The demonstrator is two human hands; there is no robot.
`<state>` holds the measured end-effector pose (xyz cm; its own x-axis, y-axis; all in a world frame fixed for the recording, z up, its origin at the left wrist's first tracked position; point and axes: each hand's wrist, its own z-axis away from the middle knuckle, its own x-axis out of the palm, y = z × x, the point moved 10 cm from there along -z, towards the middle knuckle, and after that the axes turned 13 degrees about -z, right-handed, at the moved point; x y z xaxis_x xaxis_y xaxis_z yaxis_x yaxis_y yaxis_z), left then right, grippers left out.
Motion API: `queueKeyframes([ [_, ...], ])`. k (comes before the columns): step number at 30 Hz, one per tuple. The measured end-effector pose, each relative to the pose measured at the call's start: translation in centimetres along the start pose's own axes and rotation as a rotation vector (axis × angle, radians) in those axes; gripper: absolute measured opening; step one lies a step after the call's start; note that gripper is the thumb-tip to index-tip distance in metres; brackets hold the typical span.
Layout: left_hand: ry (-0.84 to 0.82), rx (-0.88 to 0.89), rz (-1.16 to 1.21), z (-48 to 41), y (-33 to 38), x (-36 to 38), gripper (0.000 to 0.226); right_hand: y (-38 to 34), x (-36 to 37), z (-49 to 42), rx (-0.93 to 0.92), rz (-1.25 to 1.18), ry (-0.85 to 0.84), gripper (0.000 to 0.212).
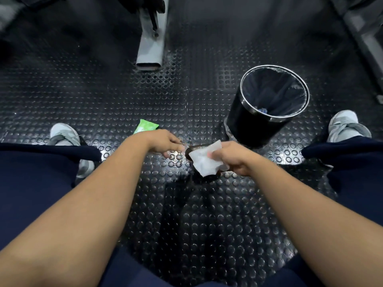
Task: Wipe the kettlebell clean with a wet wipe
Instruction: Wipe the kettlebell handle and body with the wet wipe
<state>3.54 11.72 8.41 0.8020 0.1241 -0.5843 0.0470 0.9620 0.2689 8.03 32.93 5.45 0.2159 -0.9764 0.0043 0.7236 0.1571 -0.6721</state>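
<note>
A dark kettlebell (191, 149) stands on the studded rubber floor between my feet, mostly hidden under a white wet wipe (204, 160) and my right hand. My right hand (230, 157) grips the wipe and holds it against the kettlebell's top. My left hand (165, 142) hovers just left of the kettlebell with fingers relaxed and holds nothing; whether it touches the kettlebell I cannot tell. A green pack of wet wipes (146, 126) lies on the floor just beyond my left wrist.
A black round waste bin (251, 119) with a dark liner stands right behind the kettlebell. A grey metal machine leg (151, 48) lies at the top centre. My feet in grey shoes (64, 134) (345, 126) flank the spot.
</note>
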Motion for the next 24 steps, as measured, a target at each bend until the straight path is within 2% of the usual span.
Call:
queueKeyframes([
  [3, 0.016, -0.024, 0.169, 1.3, 0.7, -0.1, 0.083, -3.1, 1.0, -0.2, -0.099, 0.1, -0.084, 0.028],
  [5, 0.036, -0.019, 0.382, 1.8, 2.1, 0.2, 0.096, -5.9, 1.9, 1.2, -0.201, 0.127, -0.089, 0.021],
  [7, 0.086, 0.03, 0.462, 2.5, 4.2, 0.1, 0.102, -7.5, 2.0, 1.9, -0.299, 0.136, -0.065, 0.01],
  [8, 0.134, 0.061, 0.476, 2.6, 4.9, 0.0, 0.094, -7.9, 1.9, 2.1, -0.331, 0.126, -0.038, 0.009],
  [11, 0.367, 0.09, 0.629, 2.7, 4.4, -2.1, 0.046, -7.9, 0.9, 2.4, -0.377, 0.069, 0.061, 0.024],
  [13, 0.424, 0.084, 0.78, 3.0, 3.3, -3.3, 0.029, -8.0, 0.2, 2.6, -0.396, 0.019, 0.12, 0.026],
  [18, 0.424, 0.117, 1.174, 4.3, 2.4, -4.6, 0.027, -9.1, -0.5, 3.5, -0.463, -0.215, 0.149, 0.017],
  [21, 0.367, 0.136, 1.256, 4.4, 2.8, -4.6, 0.036, -9.8, -0.5, 3.8, -0.488, -0.332, 0.15, 0.016],
  [24, 0.301, 0.163, 1.247, 4.7, 3.5, -4.8, 0.038, -10.6, -0.4, 3.8, -0.543, -0.297, 0.16, 0.01],
])
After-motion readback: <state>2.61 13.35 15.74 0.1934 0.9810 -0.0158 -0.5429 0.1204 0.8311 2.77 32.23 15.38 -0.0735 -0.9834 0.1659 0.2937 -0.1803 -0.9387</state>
